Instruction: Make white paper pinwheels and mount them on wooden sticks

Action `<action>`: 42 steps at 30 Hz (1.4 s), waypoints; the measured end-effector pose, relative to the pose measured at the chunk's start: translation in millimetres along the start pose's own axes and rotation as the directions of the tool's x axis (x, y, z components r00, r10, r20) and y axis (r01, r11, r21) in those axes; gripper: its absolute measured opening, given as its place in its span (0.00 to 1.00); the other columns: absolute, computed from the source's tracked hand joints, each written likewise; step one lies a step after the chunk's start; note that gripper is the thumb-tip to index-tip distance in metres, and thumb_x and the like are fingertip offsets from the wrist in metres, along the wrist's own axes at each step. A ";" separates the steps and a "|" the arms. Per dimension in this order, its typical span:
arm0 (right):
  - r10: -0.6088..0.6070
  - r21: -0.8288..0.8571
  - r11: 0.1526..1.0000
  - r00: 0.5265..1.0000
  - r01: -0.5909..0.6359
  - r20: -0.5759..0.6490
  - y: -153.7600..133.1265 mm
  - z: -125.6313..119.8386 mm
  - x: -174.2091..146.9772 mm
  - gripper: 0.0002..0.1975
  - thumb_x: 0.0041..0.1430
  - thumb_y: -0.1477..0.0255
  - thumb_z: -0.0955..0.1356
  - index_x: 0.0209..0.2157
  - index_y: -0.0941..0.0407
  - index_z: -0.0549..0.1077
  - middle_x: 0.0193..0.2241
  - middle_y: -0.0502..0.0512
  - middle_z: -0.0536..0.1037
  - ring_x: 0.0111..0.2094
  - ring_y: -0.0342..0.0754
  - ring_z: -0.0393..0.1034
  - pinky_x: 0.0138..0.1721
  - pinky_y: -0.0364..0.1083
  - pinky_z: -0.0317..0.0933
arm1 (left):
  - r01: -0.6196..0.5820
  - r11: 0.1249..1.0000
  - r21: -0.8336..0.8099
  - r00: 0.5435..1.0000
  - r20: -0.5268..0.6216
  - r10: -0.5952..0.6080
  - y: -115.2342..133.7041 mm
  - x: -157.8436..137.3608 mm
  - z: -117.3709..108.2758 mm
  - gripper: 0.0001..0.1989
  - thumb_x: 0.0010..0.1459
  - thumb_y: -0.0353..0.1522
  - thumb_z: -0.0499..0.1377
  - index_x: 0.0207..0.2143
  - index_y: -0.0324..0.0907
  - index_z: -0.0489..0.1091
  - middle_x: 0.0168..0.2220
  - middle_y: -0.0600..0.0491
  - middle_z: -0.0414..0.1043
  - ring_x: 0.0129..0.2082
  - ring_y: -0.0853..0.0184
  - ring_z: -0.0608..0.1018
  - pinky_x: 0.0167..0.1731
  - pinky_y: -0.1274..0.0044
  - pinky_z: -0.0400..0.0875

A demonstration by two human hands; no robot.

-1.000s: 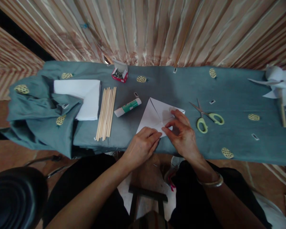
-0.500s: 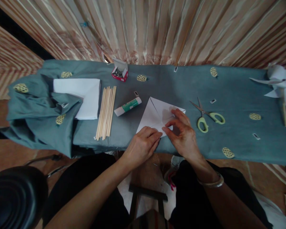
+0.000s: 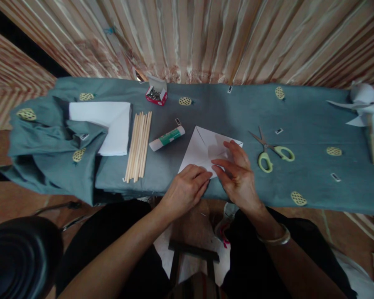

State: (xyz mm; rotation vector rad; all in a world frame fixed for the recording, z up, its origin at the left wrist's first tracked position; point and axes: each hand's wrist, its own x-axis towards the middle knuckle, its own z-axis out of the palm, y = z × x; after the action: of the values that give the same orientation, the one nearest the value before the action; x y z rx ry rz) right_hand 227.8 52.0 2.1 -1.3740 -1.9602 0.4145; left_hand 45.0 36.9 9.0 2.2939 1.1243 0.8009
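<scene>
Paper (image 3: 195, 149): white sheet at the centre of the clock face, lying on green cloth (image 3: 308, 120); a dark line, slit or crease, runs in from its eleven-o'clock corner.
Stack (image 3: 116, 133): more white sheets between nine and ten, partly under a fold of the cloth.
Sticks (image 3: 139, 147): pale, side by side at nine.
Box (image 3: 162, 99): open, small metal pieces (image 3: 155, 94) inside, between ten and eleven.
Glue (image 3: 167, 138): tube lying aslant near the sheet, between nine and ten.
Left hand (image 3: 188, 185): between seven and eight, fingers closed together on the near edge; pinching or only pressing, one cannot tell. Firm, flat pressure here should stop the sheet sliding.
Right hand (image 3: 237, 176): at four, thumb and forefinger nearly meeting, other fingers loosely spread; whether the tips grip paper cannot be told. A light touch would likely avoid stray creases.
Scissors (image 3: 266, 145): at three, blades parted, apart from the right hand.
Pinwheel (image 3: 368, 104): white, well apart, between two and three.
</scene>
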 end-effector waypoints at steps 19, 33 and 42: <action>-0.066 -0.160 0.982 0.975 0.100 0.210 -13.4 3.7 -7.9 0.28 0.64 0.79 0.57 0.62 0.42 0.54 0.64 0.55 0.60 0.68 0.59 0.43 0.61 0.66 0.51 | 0.020 1.000 0.014 1.000 -0.005 -0.020 3.0 -0.9 -0.1 0.10 0.63 0.28 0.54 0.45 0.36 0.70 0.41 0.46 0.72 0.42 0.63 0.74 0.43 0.69 0.76; 0.050 0.037 0.998 0.996 -0.053 0.079 4.9 -20.0 12.1 0.23 0.62 0.77 0.57 0.56 0.51 0.68 0.63 0.55 0.63 0.65 0.53 0.54 0.65 0.60 0.51 | 0.035 0.998 0.050 0.999 0.021 -0.036 2.2 2.9 -0.1 0.09 0.61 0.26 0.55 0.43 0.37 0.71 0.41 0.46 0.70 0.41 0.64 0.75 0.42 0.70 0.76; 0.072 -0.206 0.977 0.996 -0.058 0.058 24.0 -28.4 43.7 0.19 0.64 0.70 0.60 0.53 0.57 0.72 0.52 0.63 0.75 0.57 0.59 0.67 0.58 0.61 0.59 | 0.003 0.998 0.062 1.000 0.022 -0.005 -0.4 -0.1 -0.6 0.09 0.62 0.28 0.54 0.45 0.38 0.70 0.43 0.46 0.70 0.42 0.64 0.76 0.42 0.70 0.76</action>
State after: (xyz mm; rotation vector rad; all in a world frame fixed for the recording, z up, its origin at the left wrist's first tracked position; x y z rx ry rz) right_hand 255.6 97.5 23.1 -1.5748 -2.0610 0.2976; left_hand 44.4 37.1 9.2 2.3446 1.1592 0.7477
